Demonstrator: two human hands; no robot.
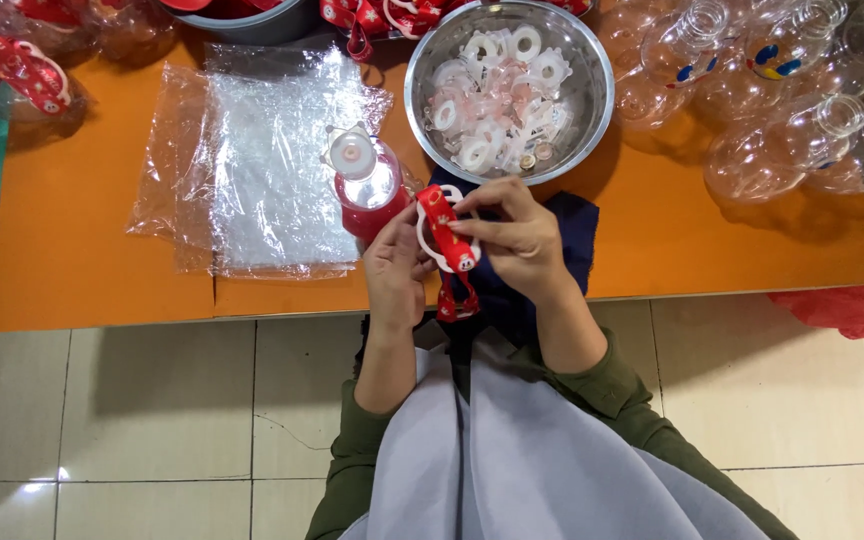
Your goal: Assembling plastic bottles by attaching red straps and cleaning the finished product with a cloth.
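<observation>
- Orange is the table (82,250) spreading under your work, with a red strap piece (24,68) lying at its far left edge.
- Clear plastic bags (262,170) are lying flat in a loose stack left of centre, well apart from your hands.
- A red bottle (367,185) with a clear cap is standing just beside your left hand, at the bags' right edge.
- Your left hand (395,268) is closing its fingers on the lower left side of the red strap with the white ring (446,238), which you are holding over the table's near edge.
- Your right hand (517,238) is pinching the same strap from the right, thumb and fingertips pressing together on the ring; the strap's end is hanging down between your wrists.
- A steel bowl (592,120) of white and clear rings is sitting just beyond your hands.
- Clear bottles (802,110) are lying heaped at the far right, with a red bag (847,300) hanging at the table's corner.
</observation>
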